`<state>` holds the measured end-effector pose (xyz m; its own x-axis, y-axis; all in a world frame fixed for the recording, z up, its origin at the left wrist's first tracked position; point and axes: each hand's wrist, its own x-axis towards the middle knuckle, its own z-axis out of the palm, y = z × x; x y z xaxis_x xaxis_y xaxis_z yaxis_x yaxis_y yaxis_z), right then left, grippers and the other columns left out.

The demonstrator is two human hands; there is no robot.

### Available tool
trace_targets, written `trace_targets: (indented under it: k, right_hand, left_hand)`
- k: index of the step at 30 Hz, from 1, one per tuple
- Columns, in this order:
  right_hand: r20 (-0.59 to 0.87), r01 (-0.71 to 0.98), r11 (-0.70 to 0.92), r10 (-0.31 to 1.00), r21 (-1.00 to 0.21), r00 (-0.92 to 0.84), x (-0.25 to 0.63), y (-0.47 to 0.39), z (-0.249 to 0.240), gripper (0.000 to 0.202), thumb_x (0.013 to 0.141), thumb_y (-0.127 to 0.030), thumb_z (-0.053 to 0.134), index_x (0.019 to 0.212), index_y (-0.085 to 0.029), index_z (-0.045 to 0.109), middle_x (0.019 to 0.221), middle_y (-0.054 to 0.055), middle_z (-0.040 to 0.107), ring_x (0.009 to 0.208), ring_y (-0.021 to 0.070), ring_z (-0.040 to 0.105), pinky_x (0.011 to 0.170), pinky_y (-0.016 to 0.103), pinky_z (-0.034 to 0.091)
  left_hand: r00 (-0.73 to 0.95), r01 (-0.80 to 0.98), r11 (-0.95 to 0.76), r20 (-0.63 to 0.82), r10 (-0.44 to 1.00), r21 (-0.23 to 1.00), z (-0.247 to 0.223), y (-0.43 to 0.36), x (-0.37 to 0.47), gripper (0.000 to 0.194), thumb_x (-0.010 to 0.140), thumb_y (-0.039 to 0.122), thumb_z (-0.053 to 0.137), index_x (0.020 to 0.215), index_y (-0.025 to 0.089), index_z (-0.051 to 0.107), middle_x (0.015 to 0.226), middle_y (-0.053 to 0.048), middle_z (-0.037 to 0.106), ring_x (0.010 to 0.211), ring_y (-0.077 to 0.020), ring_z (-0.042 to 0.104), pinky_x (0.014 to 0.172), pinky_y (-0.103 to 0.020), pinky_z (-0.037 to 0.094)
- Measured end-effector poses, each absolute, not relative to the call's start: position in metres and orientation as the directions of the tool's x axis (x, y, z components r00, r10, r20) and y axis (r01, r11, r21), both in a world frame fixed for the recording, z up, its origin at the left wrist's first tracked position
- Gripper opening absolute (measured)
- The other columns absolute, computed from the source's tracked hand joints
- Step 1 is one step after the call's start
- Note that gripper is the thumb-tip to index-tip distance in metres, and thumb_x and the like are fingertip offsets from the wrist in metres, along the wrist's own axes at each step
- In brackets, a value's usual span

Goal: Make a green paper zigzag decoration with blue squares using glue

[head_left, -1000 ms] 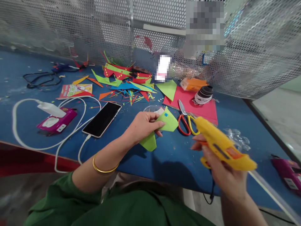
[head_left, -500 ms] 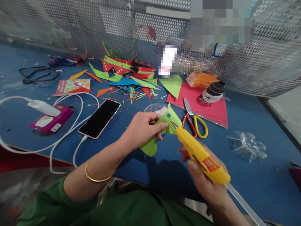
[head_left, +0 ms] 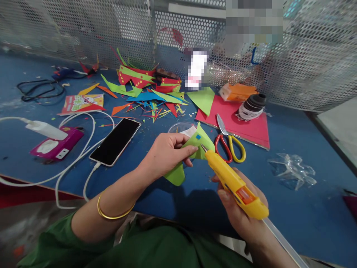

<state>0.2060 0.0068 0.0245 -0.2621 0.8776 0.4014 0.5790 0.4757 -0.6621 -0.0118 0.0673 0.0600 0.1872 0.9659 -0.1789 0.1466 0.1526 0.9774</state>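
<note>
Between the thumb and fingers of my left hand is a green paper cutout, a small blue square on its face. My right hand is closed round a yellow hot glue gun, with a clear glue stick sticking out of its back end. The gun's metal nozzle is at the green paper, just below the blue square; whether it touches I cannot tell. Behind the paper, partly hidden, lies a clear round dish. Scissors with one red and one yellow handle lie right of the paper.
A phone on a white cable and a purple power strip are at left. Coloured paper scraps and red-green paper masks lie behind. Red sheets carry a black-capped bottle. Clear plastic lies right; perforated mesh stands behind.
The glue gun's nozzle has moved slightly left and down over the green paper. My left hand keeps its hold on the paper. The whole view has shifted a little.
</note>
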Motion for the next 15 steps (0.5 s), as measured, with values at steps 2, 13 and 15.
trace_targets:
  k: [2,13,15]
  right_hand:
    - [0.413,0.585,0.484,0.872,-0.651,-0.263,0.2062,0.0074,0.0241,0.017,0.096,-0.041,0.056,0.094,-0.025,0.061,0.075,-0.001,0.064,0.059,0.0139,0.062,0.050,0.026,0.044]
    - [0.458,0.656,0.507,0.849,-0.560,-0.265,0.2043,0.0080,0.0236,0.021,0.097,-0.044,0.054,0.091,-0.025,0.061,0.076,0.001,0.069,0.056,0.0139,0.062,0.047,0.025,0.043]
    - [0.471,0.666,0.510,0.843,-0.544,-0.261,0.2041,0.0090,0.0243,0.023,0.097,-0.045,0.054,0.089,-0.024,0.061,0.075,0.000,0.069,0.054,0.0135,0.062,0.046,0.025,0.042]
  left_hand:
    - [0.189,0.151,0.150,-0.178,0.966,0.977,0.0600,0.0673,-0.0117,0.012,0.086,0.025,0.067,0.077,0.018,0.071,0.055,0.000,0.069,0.049,-0.0117,0.064,0.044,-0.018,0.038]
    - [0.177,0.156,0.158,-0.185,0.967,0.975,0.0607,0.0670,-0.0104,0.011,0.086,0.023,0.067,0.079,0.016,0.071,0.058,0.001,0.069,0.053,-0.0115,0.067,0.047,-0.017,0.040]
    - [0.177,0.161,0.169,-0.197,0.964,0.972,0.0613,0.0671,-0.0102,0.010,0.086,0.023,0.067,0.081,0.016,0.072,0.059,0.002,0.069,0.054,-0.0113,0.068,0.048,-0.017,0.041]
